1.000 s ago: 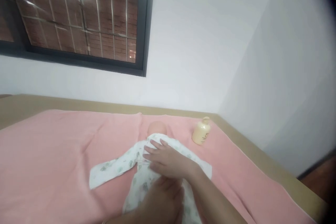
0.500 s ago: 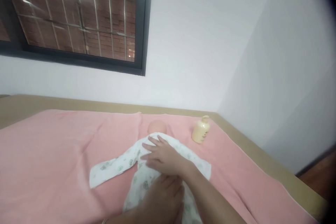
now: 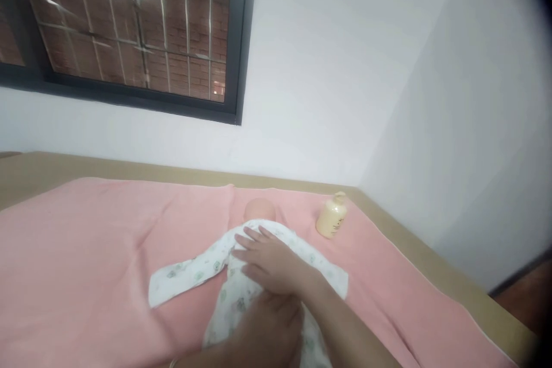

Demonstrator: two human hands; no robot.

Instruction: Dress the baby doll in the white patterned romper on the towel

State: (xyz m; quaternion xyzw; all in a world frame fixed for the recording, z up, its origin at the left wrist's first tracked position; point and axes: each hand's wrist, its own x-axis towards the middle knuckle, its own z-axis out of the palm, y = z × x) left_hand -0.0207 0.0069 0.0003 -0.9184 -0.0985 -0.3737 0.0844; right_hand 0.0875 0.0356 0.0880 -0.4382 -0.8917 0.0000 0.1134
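Note:
A baby doll lies on a pink blanket, its smooth bald head toward the wall. White clothing with small green prints covers its body, and both sleeves stretch out to the sides. My right hand rests flat on the upper body, fingers spread and nothing held. Below it, close to the right wrist, is my left hand over the lower part of the clothing. Blur smears the left hand, and its fingertips are hidden, so its grip does not show.
The pink blanket has creases and covers most of a tan surface. A pale yellow pump bottle stands right of the head. Behind are a white wall and a dark-framed window with bars.
The view has shifted very slightly. Both hands keep nearly the same place on the doll, and the left one stays blurred.

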